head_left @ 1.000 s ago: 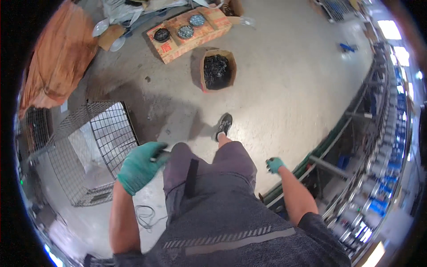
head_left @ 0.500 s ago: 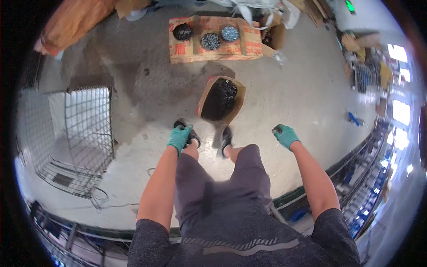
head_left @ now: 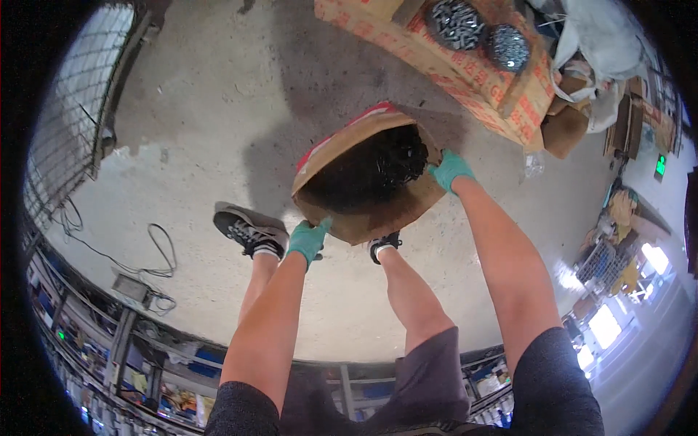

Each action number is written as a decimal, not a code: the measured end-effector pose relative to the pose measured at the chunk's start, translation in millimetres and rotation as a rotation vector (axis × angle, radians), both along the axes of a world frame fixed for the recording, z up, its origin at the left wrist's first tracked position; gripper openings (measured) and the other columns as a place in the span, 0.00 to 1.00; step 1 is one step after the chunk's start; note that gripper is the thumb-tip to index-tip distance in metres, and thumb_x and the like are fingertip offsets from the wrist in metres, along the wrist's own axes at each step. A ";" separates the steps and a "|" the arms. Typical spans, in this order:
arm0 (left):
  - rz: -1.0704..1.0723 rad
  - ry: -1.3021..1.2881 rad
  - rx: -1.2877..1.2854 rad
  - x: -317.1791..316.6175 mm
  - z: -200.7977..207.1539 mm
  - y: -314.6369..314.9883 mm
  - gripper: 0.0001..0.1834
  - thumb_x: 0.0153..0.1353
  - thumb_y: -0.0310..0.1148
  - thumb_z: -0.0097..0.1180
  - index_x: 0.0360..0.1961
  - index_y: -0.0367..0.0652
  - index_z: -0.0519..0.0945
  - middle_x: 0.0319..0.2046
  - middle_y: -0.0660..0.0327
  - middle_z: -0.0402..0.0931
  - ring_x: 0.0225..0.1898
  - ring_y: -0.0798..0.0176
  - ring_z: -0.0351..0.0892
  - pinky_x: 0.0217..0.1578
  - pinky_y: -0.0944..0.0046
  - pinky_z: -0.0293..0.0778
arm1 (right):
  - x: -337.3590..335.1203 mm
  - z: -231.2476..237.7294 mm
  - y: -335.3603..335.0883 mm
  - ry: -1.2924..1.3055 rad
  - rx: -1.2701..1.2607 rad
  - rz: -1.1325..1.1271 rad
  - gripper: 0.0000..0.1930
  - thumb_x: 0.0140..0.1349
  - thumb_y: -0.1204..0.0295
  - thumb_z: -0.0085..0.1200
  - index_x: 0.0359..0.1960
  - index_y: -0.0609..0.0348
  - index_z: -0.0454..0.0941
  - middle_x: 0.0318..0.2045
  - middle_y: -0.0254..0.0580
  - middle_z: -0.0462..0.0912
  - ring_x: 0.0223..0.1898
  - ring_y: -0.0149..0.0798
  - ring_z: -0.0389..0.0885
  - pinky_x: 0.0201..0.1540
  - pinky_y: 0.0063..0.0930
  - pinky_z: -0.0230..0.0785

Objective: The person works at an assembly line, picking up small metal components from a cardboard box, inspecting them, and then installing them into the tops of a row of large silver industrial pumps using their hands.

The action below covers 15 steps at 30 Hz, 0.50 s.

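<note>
An open-topped cardboard box (head_left: 383, 216) with a red outer side sits before me, its rim facing up toward me. Dark, blackish parts (head_left: 396, 160) lie inside it, too jumbled and dim to tell their kind. My left hand (head_left: 308, 238), in a green glove, grips the near left part of the rim. On the right edge of the rim, my right hand (head_left: 452, 171) is closed in the same kind of glove. Whether the box rests on the floor or hangs just above it, I cannot tell.
A large printed carton (head_left: 465, 87) at the far right bears two round containers of metal pieces (head_left: 456, 25). White plastic sacks (head_left: 600, 51) lie beyond it. A wire mesh cage (head_left: 73, 109) stands at the left, and a cable (head_left: 156, 272) lies on the floor (head_left: 196, 145).
Both hands have come from beside my legs onto the box's rim and closed on it. The view has turned and come nearer the box, and my feet stand wider apart.
</note>
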<state>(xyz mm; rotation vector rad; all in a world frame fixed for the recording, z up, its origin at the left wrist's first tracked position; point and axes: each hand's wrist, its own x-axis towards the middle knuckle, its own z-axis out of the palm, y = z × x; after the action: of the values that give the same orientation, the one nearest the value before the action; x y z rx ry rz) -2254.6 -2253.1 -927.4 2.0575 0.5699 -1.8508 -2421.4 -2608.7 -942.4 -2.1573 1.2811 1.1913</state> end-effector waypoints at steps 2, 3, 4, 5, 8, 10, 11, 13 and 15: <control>0.147 0.068 0.001 -13.3 -32.0 7.2 0.29 0.66 0.57 0.60 0.45 0.36 0.79 0.32 0.57 0.80 0.27 0.61 0.80 0.24 0.58 0.81 | 29.5 -1.3 -0.8 0.078 0.045 -0.001 0.30 0.69 0.49 0.51 0.60 0.62 0.78 0.58 0.60 0.80 0.59 0.59 0.78 0.61 0.49 0.72; 0.211 0.064 0.047 -20.0 -42.5 6.2 0.29 0.69 0.57 0.55 0.39 0.35 0.80 0.29 0.56 0.81 0.23 0.59 0.80 0.24 0.58 0.81 | 32.1 1.4 -0.3 0.087 0.043 0.039 0.28 0.70 0.49 0.51 0.57 0.62 0.79 0.57 0.60 0.81 0.58 0.60 0.79 0.60 0.49 0.73; 0.214 0.061 0.063 -25.1 -50.0 8.6 0.28 0.70 0.55 0.54 0.37 0.34 0.79 0.27 0.56 0.81 0.21 0.59 0.79 0.23 0.58 0.80 | 35.2 3.6 -3.0 0.090 0.033 0.078 0.27 0.70 0.50 0.50 0.55 0.63 0.81 0.56 0.60 0.82 0.57 0.60 0.80 0.60 0.49 0.73; 0.211 0.059 0.075 -24.9 -50.7 7.5 0.27 0.71 0.53 0.53 0.36 0.34 0.79 0.24 0.56 0.80 0.19 0.59 0.79 0.21 0.59 0.78 | 35.5 4.5 -6.5 0.093 0.018 0.111 0.26 0.70 0.51 0.50 0.53 0.63 0.82 0.54 0.60 0.82 0.56 0.60 0.81 0.59 0.50 0.74; 0.044 -0.002 -0.098 9.8 -23.5 22.6 0.24 0.71 0.49 0.53 0.33 0.34 0.79 0.20 0.55 0.79 0.17 0.58 0.78 0.19 0.58 0.75 | 52.0 37.8 -3.8 0.070 0.041 0.287 0.25 0.71 0.53 0.49 0.47 0.66 0.84 0.51 0.64 0.83 0.53 0.62 0.82 0.57 0.51 0.74; 0.023 0.048 -0.093 46.4 12.9 54.5 0.22 0.70 0.47 0.52 0.31 0.35 0.80 0.20 0.54 0.79 0.18 0.58 0.79 0.19 0.57 0.74 | 81.2 74.9 13.8 0.047 0.076 0.374 0.25 0.71 0.53 0.49 0.45 0.68 0.84 0.49 0.65 0.84 0.52 0.62 0.82 0.56 0.52 0.74; 0.017 0.068 -0.098 65.6 38.8 73.9 0.22 0.70 0.46 0.52 0.30 0.35 0.81 0.20 0.54 0.79 0.18 0.58 0.79 0.19 0.56 0.74 | 96.6 102.2 25.2 0.052 0.093 0.418 0.25 0.70 0.54 0.49 0.44 0.68 0.84 0.48 0.66 0.84 0.51 0.63 0.82 0.56 0.52 0.74; -0.086 -0.093 -0.240 86.3 87.6 157.1 0.25 0.72 0.49 0.51 0.34 0.32 0.82 0.19 0.51 0.80 0.18 0.56 0.79 0.24 0.56 0.75 | 147.5 177.1 73.0 0.018 0.110 0.450 0.25 0.69 0.53 0.50 0.43 0.68 0.84 0.47 0.66 0.84 0.50 0.63 0.82 0.55 0.53 0.74; -0.262 -0.050 -0.194 129.7 187.8 189.6 0.26 0.70 0.50 0.52 0.30 0.34 0.83 0.18 0.50 0.80 0.21 0.56 0.81 0.27 0.54 0.77 | 164.6 248.1 108.5 0.002 0.128 0.481 0.26 0.68 0.51 0.52 0.41 0.67 0.85 0.43 0.66 0.85 0.46 0.64 0.83 0.50 0.54 0.75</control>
<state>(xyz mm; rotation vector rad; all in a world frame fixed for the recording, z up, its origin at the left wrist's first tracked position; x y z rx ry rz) -2124.9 -2063.5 -739.6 2.1211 0.1049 -1.9010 -2256.8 -2500.3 -694.3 -2.4398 0.6748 1.4044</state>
